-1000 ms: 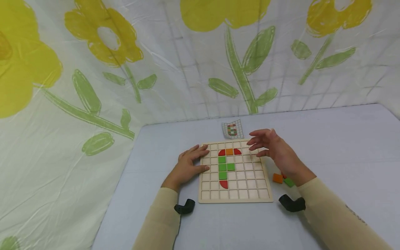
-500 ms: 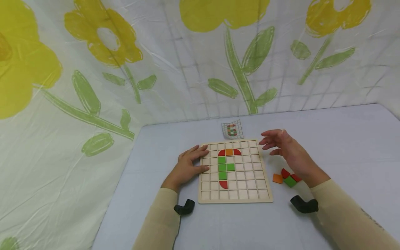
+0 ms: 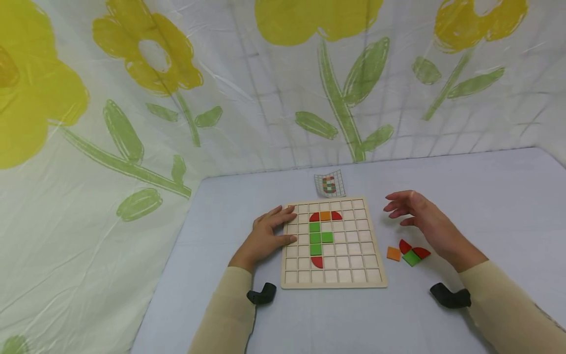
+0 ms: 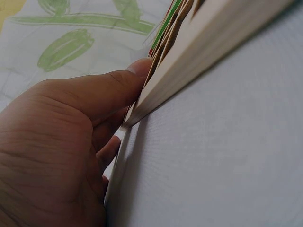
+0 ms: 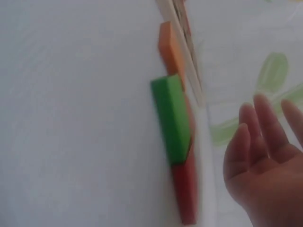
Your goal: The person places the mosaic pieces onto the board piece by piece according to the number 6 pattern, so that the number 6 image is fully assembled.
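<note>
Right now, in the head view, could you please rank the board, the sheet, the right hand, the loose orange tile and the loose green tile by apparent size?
1. Board
2. Right hand
3. Sheet
Unranked, smallest: loose orange tile and loose green tile; they look too alike.

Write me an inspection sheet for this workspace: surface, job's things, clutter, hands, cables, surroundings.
Surface: pale table.
Job's things: gridded board with eight pieces in its cells; pattern card behind it; loose orange square, green square and two red quarter-rounds to the board's right.
Clutter: nothing seen.
Left hand: rests on the board's left edge.
Right hand: right of the board, above the table, holding nothing.
Cables: nothing clearly seen.
Surroundings: flower-print sheet behind and at left.
</note>
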### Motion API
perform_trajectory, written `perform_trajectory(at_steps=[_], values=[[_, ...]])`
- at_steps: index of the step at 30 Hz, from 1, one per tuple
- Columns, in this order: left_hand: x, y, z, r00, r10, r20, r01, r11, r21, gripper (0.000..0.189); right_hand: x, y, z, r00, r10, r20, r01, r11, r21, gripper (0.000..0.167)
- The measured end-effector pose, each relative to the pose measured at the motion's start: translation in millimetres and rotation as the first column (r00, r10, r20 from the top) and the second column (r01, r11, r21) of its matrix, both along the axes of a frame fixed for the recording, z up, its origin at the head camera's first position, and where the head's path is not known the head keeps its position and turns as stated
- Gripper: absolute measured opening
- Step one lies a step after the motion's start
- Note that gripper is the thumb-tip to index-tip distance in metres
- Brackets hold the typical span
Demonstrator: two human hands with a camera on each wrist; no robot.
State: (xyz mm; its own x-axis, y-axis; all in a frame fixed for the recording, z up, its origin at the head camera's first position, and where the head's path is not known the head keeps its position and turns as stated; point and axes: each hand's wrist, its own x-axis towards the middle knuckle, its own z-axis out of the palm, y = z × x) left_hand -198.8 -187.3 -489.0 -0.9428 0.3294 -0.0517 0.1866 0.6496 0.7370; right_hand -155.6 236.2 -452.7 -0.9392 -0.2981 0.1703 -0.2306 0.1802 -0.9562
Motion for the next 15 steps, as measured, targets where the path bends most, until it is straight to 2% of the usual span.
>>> perform_trajectory(at_steps=[6,15], values=[[0.5,-0.5,0.0,0.999,-0.036,-0.031,0.036,0.999,0.008,0.064,6.2,9.1,-9.0,1.0,-0.012,0.004,0.012,1.0,0.027,0.05],[1.5,-1.5,2.0,1.0,-0.016,-0.002,0.016,1.0,0.013,0.065,6.5,15.8,-23.5,0.999,-0.032,0.021,0.03,0.994,0.103,0.05]])
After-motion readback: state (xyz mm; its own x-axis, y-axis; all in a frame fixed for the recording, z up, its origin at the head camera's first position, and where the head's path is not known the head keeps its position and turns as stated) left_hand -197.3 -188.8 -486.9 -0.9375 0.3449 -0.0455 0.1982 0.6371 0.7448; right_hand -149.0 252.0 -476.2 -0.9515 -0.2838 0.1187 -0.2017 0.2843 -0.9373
